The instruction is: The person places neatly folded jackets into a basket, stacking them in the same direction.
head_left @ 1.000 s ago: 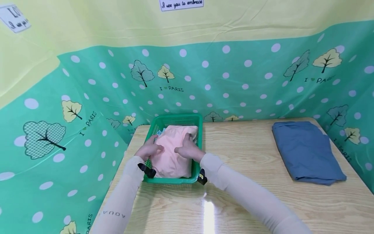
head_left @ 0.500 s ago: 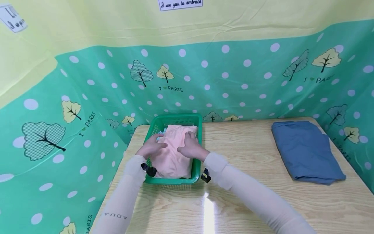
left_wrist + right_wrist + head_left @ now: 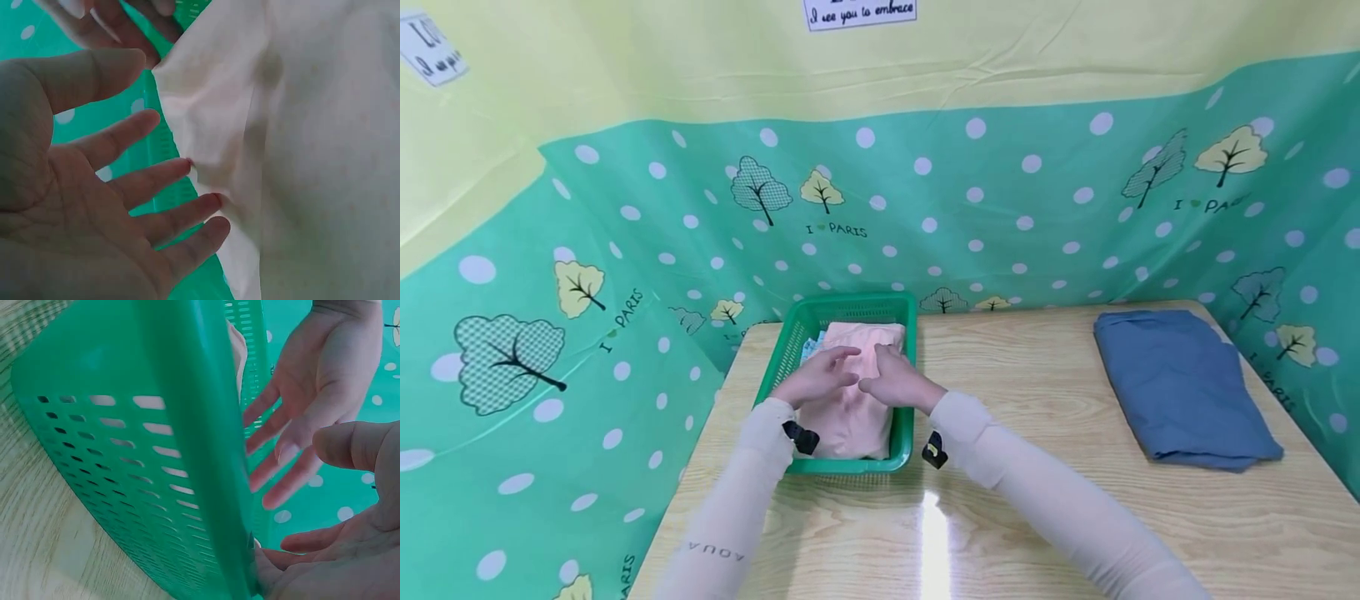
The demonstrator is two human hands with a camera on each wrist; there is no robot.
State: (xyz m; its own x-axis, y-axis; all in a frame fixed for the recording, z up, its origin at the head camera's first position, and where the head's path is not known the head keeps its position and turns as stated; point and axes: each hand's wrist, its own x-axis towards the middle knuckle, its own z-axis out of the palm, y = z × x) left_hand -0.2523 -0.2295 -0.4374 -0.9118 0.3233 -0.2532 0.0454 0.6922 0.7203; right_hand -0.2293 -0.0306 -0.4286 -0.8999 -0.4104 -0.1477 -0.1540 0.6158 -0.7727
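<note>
A pale pink folded cloth point(image 3: 838, 425) lies in a green plastic basket point(image 3: 912, 400). My left hand point(image 3: 822, 377) is over the middle of the cloth, its fingers spread and nearly straight. In the left wrist view, several fingertips point(image 3: 209, 203) meet the cloth's edge. My right hand point(image 3: 898, 379) is over the cloth's right side, thumb toward the left hand. Seen from the right wrist, its fingers reach behind the basket's rim point(image 3: 206, 456), which hides some fingertips. A bit of light blue patterned fabric point(image 3: 808, 346) shows beside the cloth at the left.
A folded blue cloth point(image 3: 1183, 387) lies at the right end of the wooden table point(image 3: 1015, 367). Behind and at the left hangs a green and yellow curtain point(image 3: 985, 183) with dots and trees. Black straps point(image 3: 801, 437) circle the wrists.
My left hand has moved right, from the basket's left side to over the cloth's middle, close to the right hand. The right hand has shifted slightly right. Cloth and basket look nearly unchanged.
</note>
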